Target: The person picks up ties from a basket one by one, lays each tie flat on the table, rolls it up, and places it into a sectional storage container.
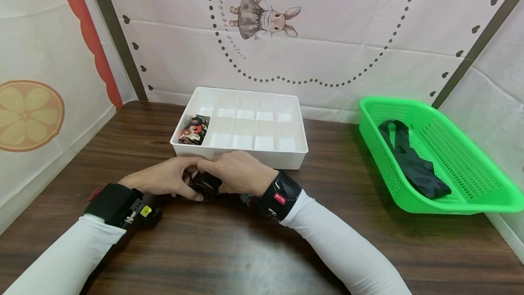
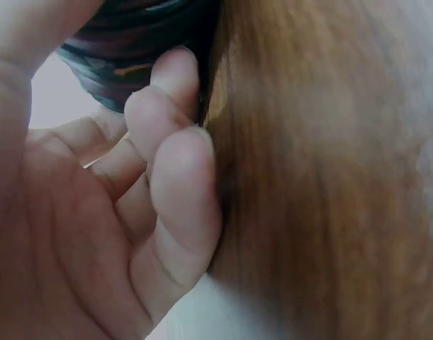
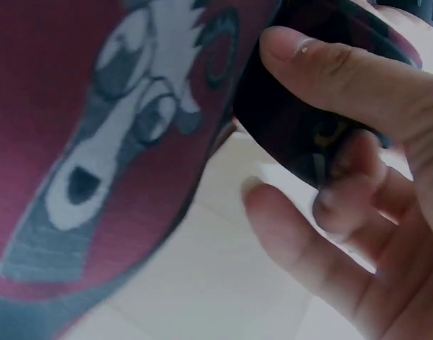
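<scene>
Head view, and both hands are in on it: the left hand (image 1: 165,177) and the right hand (image 1: 243,173) meet around a dark roll of cloth (image 1: 206,185), just in front of the white divided tray (image 1: 282,160), toward its left end. The left hand curls its thumb and fingers about one side; the left-wrist camera shows fingertips against the smooth, wound layers, close by the wooden table (image 1: 229,249). Over to the right wrist, and here's the grip: thumb laid across the roll, fingers curled beneath, one finger reaching clear. Filling that view's left side, a maroon stretch of cloth (image 3: 152,205) with a grey-and-white animal print! Up in the tray, a colourful patterned bundle (image 1: 194,130) sits in the near row's leftmost compartment. Out right, the green basket (image 1: 409,100) holds a dark cloth strip (image 1: 421,167), lying lengthwise.
</scene>
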`<state>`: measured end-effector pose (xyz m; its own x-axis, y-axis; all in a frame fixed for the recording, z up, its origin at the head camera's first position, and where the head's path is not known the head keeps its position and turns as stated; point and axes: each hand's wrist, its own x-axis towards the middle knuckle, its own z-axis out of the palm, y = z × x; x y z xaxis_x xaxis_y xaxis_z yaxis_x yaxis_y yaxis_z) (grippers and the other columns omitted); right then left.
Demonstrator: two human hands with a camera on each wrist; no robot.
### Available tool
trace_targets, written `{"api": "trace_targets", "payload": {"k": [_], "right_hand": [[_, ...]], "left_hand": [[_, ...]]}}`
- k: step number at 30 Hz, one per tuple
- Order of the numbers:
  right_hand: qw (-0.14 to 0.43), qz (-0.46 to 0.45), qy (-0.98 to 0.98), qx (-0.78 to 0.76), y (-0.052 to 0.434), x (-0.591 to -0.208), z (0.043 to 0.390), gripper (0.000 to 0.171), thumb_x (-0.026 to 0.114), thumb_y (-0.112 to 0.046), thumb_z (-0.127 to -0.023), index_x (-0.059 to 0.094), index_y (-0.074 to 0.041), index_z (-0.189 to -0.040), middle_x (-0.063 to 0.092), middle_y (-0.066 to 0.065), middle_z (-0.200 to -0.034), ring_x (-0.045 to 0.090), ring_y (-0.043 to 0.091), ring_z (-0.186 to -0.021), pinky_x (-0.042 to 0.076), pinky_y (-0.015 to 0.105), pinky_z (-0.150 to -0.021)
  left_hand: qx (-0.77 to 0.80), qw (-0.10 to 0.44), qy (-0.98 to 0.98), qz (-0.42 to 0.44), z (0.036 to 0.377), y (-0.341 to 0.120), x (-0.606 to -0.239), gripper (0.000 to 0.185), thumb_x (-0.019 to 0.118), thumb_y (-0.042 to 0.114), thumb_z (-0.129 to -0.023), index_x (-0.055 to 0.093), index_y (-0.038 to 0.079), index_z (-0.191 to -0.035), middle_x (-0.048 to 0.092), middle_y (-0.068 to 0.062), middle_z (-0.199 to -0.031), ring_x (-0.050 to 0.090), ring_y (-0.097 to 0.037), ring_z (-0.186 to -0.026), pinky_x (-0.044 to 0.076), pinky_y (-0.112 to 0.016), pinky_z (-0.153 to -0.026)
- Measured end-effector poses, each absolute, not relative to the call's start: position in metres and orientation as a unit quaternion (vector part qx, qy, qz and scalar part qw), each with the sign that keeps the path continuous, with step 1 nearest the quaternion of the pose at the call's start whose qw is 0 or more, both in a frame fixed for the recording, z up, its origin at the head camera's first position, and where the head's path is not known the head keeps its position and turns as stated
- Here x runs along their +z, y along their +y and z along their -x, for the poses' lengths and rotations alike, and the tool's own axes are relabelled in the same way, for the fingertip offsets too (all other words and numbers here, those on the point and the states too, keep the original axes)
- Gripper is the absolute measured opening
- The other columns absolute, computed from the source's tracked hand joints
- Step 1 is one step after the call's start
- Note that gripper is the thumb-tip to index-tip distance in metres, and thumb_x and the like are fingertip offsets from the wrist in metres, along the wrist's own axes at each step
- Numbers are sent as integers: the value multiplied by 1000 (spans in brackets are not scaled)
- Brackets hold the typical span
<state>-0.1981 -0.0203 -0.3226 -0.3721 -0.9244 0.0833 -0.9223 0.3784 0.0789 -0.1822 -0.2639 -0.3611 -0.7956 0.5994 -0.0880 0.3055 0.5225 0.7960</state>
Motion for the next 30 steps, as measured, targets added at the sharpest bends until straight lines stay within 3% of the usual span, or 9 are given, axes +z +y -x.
{"api": "trace_targets", "payload": {"k": [5,10,17,19,24,26,30], "right_hand": [[21,-570,-822,-4,-18,-317,196,70,87,-20,-88,57,-24,-152,71,-5,-98,63,11,-87,55,32,-78],[20,-578,-816,3,-18,-315,196,57,85,-14,-89,66,-26,-141,72,-8,-112,64,10,-93,54,29,-82],[32,-581,-813,17,-18,-318,201,43,86,-12,-87,65,-19,-123,70,-7,-99,63,11,-87,54,31,-79],[25,-578,-815,24,-17,-318,201,46,87,-14,-87,64,-19,-127,70,-5,-99,64,12,-87,55,32,-80],[2,-569,-822,11,-16,-314,198,72,87,-18,-88,57,-25,-153,71,-3,-103,63,11,-90,55,31,-82],[-2,-566,-824,-3,-16,-312,196,73,86,-18,-89,56,-26,-155,71,-4,-107,63,11,-93,55,31,-82],[13,-564,-825,-6,-17,-313,196,63,86,-16,-88,64,-28,-145,73,-6,-110,65,11,-95,55,31,-83]], "left_hand": [[395,182,861,-263,183,-262,-359,55,94,25,-81,65,11,-125,68,-5,-96,60,-17,-61,51,-32,-47],[387,181,868,-254,182,-258,-359,51,95,26,-79,62,13,-116,67,-5,-94,60,-17,-62,50,-31,-49],[402,180,857,-268,183,-261,-361,57,94,25,-80,60,12,-124,66,-5,-97,60,-18,-67,51,-32,-51],[401,182,856,-269,183,-262,-361,58,93,23,-81,60,13,-127,67,-4,-99,62,-18,-66,52,-33,-51],[398,189,859,-261,182,-261,-359,60,91,20,-82,60,10,-132,68,-6,-106,63,-18,-65,54,-35,-49],[393,191,862,-256,182,-260,-358,60,91,19,-81,60,9,-131,68,-6,-105,63,-18,-65,54,-34,-49],[389,191,868,-245,182,-259,-358,54,90,19,-81,61,11,-126,68,-7,-101,63,-19,-65,53,-33,-49]]}}
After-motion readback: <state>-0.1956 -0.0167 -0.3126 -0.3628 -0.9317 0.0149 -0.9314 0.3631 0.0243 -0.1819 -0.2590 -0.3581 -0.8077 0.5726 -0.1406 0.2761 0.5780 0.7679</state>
